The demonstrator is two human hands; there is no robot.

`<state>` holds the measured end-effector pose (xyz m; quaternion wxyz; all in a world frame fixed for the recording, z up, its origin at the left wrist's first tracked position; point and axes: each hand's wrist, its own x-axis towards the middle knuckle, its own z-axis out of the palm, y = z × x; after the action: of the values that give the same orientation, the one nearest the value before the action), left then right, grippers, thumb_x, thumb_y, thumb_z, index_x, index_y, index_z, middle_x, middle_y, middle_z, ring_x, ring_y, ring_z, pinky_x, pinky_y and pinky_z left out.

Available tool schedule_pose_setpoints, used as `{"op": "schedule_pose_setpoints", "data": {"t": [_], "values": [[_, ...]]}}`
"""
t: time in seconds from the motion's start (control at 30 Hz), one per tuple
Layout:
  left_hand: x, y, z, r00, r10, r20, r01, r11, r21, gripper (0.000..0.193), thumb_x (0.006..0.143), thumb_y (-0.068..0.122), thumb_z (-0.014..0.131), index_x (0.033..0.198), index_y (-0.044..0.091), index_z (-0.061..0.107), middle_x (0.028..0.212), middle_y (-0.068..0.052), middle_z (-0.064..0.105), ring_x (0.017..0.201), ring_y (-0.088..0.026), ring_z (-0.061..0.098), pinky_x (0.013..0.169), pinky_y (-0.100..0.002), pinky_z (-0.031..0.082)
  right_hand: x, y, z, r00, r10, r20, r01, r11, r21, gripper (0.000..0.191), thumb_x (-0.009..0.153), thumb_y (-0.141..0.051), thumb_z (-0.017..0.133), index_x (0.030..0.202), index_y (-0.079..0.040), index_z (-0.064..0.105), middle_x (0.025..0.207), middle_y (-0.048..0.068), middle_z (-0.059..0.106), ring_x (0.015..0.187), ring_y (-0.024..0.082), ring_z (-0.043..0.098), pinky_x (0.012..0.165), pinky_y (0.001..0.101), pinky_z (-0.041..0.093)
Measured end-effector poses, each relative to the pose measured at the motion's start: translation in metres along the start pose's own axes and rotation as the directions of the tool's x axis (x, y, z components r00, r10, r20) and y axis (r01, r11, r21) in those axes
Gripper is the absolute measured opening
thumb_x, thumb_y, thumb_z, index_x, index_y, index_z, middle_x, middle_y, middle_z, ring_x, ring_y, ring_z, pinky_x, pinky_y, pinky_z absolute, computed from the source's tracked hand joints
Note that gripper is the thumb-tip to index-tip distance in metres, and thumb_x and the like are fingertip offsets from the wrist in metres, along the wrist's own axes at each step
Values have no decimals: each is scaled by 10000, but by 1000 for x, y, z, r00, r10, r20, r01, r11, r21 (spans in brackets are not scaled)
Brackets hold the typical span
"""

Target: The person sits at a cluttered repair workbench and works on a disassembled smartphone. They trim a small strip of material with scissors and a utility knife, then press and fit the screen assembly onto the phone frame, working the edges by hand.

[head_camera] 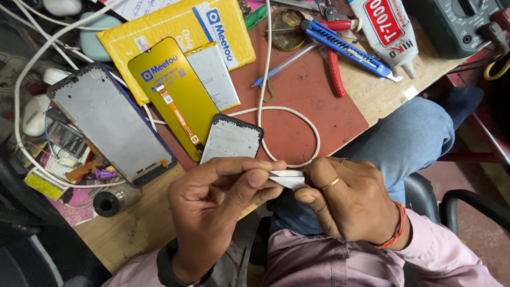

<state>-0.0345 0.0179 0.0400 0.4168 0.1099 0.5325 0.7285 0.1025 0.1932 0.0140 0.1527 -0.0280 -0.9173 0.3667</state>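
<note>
Strip [287,178], lower centre, pinched between left hand [220,204] and right hand [345,199]; peeling apparently underway, needing steady pull.

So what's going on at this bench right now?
A person sits at a cluttered bench, both hands meeting over a small white strip. The left hand and the right hand pinch it from either side. Just beyond lies a phone frame on a red mat, beside a yellow screen part.

Left hand [220,204] and right hand [345,199] pinch fingertips together
</note>
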Motion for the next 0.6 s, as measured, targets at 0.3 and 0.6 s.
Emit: {"op": "schedule_pose_setpoints", "data": {"t": [0.3, 0.6], "values": [[-1, -1, -1, 1000, -8, 0, 8, 1000, -7, 196, 1010, 35, 648, 1137, -108, 692, 1152, -262, 763, 959, -206, 766, 864, -350, 681, 2, -2, -2, 1000, 7, -4, -7, 1000, -1, 226, 984, -226, 658, 919, -31, 566, 697, 99, 574, 575, 306, 594, 521, 406, 462], [0, -1, -1, 1000, -14, 8, 14, 1000, -20, 201, 1010, 30, 647, 1145, -112, 691, 1157, -272, 758, 964, -216, 763, 872, -363, 681, 3, -1, -1, 1000, -6, -5, 6, 1000, -11, 215, 980, -221, 657, 932, -26, 579, 707, 96, 582, 584, 300, 606, 519, 400, 468]]}}
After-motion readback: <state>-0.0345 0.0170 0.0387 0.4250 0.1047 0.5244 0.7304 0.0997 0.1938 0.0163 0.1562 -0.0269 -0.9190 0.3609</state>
